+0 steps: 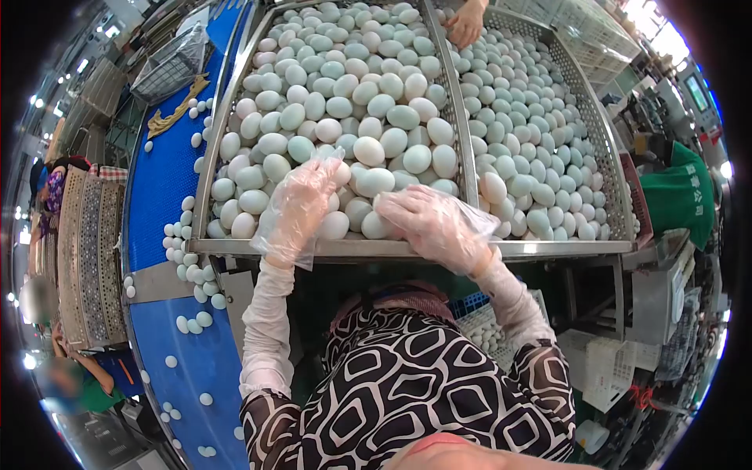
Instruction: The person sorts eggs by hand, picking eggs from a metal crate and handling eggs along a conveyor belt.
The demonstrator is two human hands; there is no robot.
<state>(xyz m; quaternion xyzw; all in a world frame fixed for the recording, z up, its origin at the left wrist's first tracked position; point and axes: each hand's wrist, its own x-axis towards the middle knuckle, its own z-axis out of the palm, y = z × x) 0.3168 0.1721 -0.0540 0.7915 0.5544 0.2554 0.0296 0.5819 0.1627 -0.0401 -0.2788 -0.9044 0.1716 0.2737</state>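
Pale white and bluish-green eggs (321,106) fill a steel tray with perforated sides (210,172) in front of me. Both hands wear clear plastic gloves and work at the tray's near edge. My left hand (301,205) has its fingers closed at an egg (342,174); the fingers partly cover it. To the right, my right hand (439,223) curls over the eggs with its fingertips closed at an egg (376,225). Between the two hands lie more eggs, one of them a large pale egg (375,182).
A steel divider (462,133) separates a second egg-filled section, where another person's hand (466,25) reaches in. Left of the tray, a blue conveyor belt (160,227) carries scattered eggs. A wire basket (168,70) stands on it. A person in green (680,192) is at the right.
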